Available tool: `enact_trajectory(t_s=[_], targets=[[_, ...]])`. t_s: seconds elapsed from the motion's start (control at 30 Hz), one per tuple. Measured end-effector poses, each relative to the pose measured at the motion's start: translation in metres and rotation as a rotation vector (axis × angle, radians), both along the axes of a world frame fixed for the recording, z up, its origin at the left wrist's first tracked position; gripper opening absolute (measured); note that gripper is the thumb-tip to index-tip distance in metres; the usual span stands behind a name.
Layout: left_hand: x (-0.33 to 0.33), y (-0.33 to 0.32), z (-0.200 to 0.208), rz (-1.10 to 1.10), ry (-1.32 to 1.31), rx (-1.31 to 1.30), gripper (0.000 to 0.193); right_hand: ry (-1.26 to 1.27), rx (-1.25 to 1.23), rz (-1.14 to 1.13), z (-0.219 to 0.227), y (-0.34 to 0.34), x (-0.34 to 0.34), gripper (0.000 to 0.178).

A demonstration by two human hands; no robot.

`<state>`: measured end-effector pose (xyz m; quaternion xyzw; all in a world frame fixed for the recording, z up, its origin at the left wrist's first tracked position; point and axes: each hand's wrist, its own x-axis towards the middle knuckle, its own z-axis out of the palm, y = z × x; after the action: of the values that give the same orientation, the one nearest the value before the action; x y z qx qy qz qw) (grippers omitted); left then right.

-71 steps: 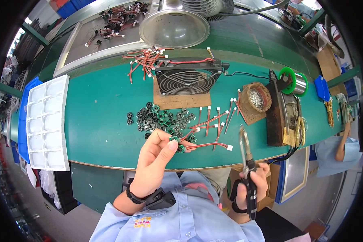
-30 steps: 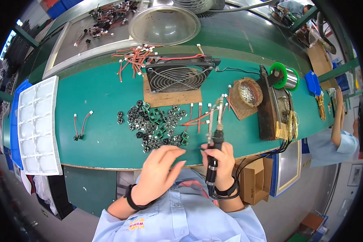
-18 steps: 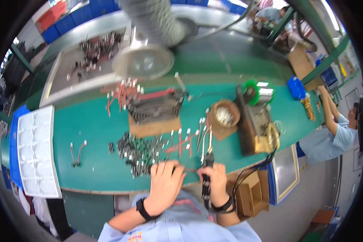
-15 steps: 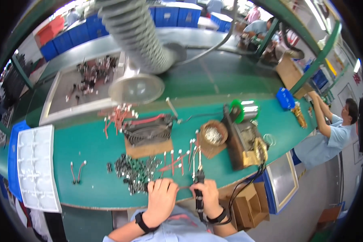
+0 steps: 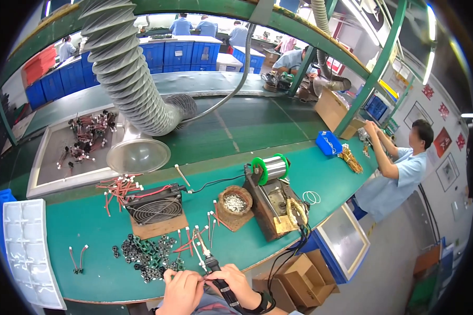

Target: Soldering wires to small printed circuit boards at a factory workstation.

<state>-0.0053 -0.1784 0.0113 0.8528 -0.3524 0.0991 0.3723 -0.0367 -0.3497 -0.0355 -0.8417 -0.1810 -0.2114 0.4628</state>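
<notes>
While the right hand (image 5: 234, 283) is curled around one soldering iron (image 5: 212, 263), whose long axis slants leftward from the hand toward the table's (image 5: 63, 226) back edge, the left hand (image 5: 183, 289) presses its fingertips together just beside it at the front edge, though what they pinch cannot be told. One heap of small dark parts (image 5: 142, 257) lies ahead and leftward, nearer the left hand; two wires (image 5: 82, 256) lie near the left edge, beyond one fan (image 5: 155, 211), one bowl (image 5: 249, 203) and one spool (image 5: 273, 168).
</notes>
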Motion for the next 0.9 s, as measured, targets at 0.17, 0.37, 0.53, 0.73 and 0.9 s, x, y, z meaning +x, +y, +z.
enact_trajectory(t_s=[0.17, 0.37, 0.53, 0.73, 0.9], targets=[[0.002, 0.008, -0.001, -0.055, 0.045, -0.061, 0.011, 0.06, 0.083, -0.008, 0.005, 0.006, -0.004, 0.035], [0.002, 0.016, -0.01, -0.119, 0.085, -0.036, 0.016, 0.037, -0.003, 0.046, 0.014, 0.005, -0.003, 0.036], [0.003, 0.019, -0.004, -0.143, 0.077, -0.057, 0.017, 0.118, 0.006, 0.088, 0.019, 0.005, -0.005, 0.036], [0.003, 0.022, -0.002, -0.148, 0.146, -0.06, 0.015, 0.169, -0.014, 0.11, 0.024, 0.005, -0.006, 0.039], [0.004, 0.026, 0.002, -0.188, 0.264, -0.042, 0.014, 0.186, 0.089, 0.064, 0.026, 0.007, -0.01, 0.038]])
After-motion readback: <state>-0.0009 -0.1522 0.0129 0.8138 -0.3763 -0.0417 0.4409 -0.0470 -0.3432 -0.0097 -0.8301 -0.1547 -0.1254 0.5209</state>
